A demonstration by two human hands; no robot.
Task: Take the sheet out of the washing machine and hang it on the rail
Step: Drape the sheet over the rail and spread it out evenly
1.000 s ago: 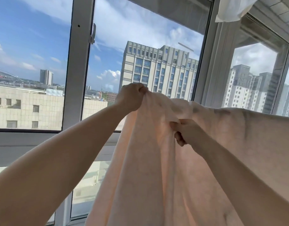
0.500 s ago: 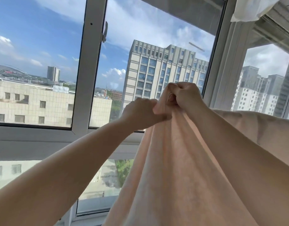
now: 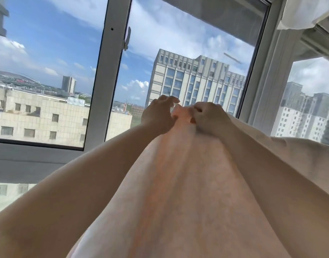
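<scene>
A pale peach sheet (image 3: 187,183) hangs in long folds from chest height down past the bottom of the head view and spreads off to the right. My right hand (image 3: 208,118) is closed on the bunched top edge of the sheet. My left hand (image 3: 160,116) is just to the left of that edge, fingers spread and curled, touching the cloth at the thumb side without gripping it. The rail itself is hidden under the cloth. No washing machine is in view.
A tall window with a white frame post (image 3: 106,75) stands right behind the hands, its sill (image 3: 39,161) at the lower left. A white cloth (image 3: 305,12) hangs at the top right corner. Buildings and sky lie beyond the glass.
My left hand has let go of the sheet's top edge and opened its fingers. My right hand came up to the top edge and keeps its grip. The view has tilted and shifted.
</scene>
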